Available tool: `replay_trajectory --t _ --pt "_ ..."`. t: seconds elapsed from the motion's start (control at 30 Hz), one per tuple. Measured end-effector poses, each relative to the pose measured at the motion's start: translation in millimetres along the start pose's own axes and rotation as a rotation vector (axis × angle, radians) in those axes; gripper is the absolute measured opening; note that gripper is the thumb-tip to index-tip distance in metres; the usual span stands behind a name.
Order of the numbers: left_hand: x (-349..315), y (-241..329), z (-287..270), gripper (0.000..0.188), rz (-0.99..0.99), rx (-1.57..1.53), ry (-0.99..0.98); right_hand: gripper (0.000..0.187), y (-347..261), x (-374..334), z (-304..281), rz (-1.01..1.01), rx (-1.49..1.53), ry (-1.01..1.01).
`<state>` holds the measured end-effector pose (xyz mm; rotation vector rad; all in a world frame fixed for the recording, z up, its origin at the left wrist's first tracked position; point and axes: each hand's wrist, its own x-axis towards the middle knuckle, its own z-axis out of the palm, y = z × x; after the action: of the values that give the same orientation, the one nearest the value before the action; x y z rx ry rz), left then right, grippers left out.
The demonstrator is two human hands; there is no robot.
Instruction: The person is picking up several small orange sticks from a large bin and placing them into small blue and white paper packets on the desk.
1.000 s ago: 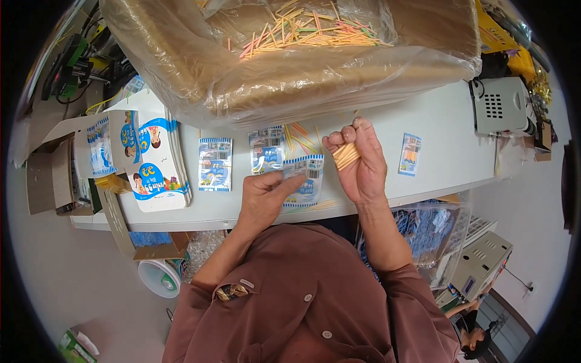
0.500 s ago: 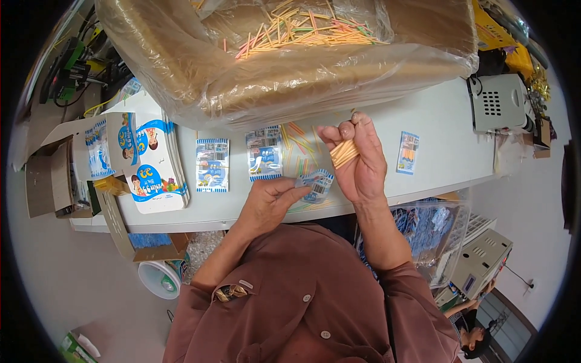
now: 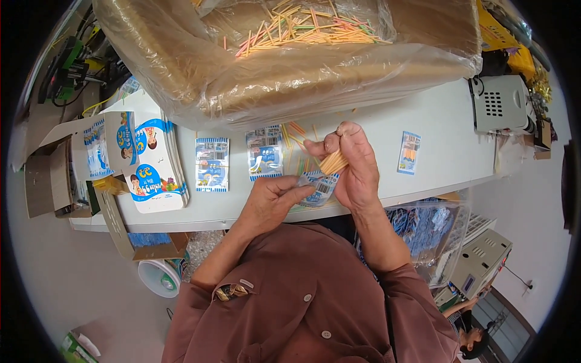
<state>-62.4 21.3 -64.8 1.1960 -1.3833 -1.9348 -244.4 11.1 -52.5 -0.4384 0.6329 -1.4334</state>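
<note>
My left hand [image 3: 273, 202] pinches a small blue and clear plastic packet [image 3: 319, 187] by its left side, over the front of the table. In my right hand [image 3: 356, 169] is a bundle of thin pale-yellow sticks [image 3: 333, 163], gripped between thumb and fingers. The lower ends of the sticks meet the packet's upper edge; whether they are inside it I cannot tell. Loose coloured sticks [image 3: 289, 138] lie on the table behind my hands. Left of them lie a blue-edged packet [image 3: 264, 152] and another packet [image 3: 212, 164]. To the right is one packet with sticks showing [image 3: 410, 152].
A large plastic-lined carton [image 3: 290, 81] with many sticks [image 3: 302, 33] stands at the back. Flat printed cartons [image 3: 158, 163] are stacked at left, beside an open box [image 3: 94, 151]. A grey machine [image 3: 501, 104] stands at right; a clear bin [image 3: 423, 233] sits below the table edge.
My right hand has moved left and slightly down, bringing the stick bundle to the packet's upper edge. The left hand has hardly moved, and the packet is turned more upright.
</note>
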Motion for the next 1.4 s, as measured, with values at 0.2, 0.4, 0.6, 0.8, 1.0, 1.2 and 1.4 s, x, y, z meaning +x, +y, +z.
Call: replay_trajectory --t 0.2,0.4,0.6,0.8,1.0,1.2,1.4 --pt "0 2 -1 0.024 -0.006 -0.019 0.026 0.015 2 -4 -4 0.003 -0.05 -0.008" --pt "0 13 -4 0.021 -0.052 0.0 -0.042 0.016 1 -5 -1 -0.064 -0.082 0.014" --pt "1 5 -4 0.022 -0.05 -0.03 -0.053 0.017 4 -5 -6 -0.008 -0.126 -0.012" --pt "1 2 -3 0.022 -0.037 -0.104 -0.05 0.017 5 -4 -10 -0.02 -0.079 -0.041" --pt "2 5 -4 0.022 -0.057 -0.092 -0.078 0.016 5 -2 -9 -0.037 -0.086 0.004" --pt "3 1 -4 0.022 -0.064 -0.123 -0.096 0.017 8 -4 -10 -0.04 -0.147 -0.038" --pt "3 0 -3 0.019 -0.08 -0.171 -0.06 0.017 6 -7 -9 0.055 -0.118 -0.049"
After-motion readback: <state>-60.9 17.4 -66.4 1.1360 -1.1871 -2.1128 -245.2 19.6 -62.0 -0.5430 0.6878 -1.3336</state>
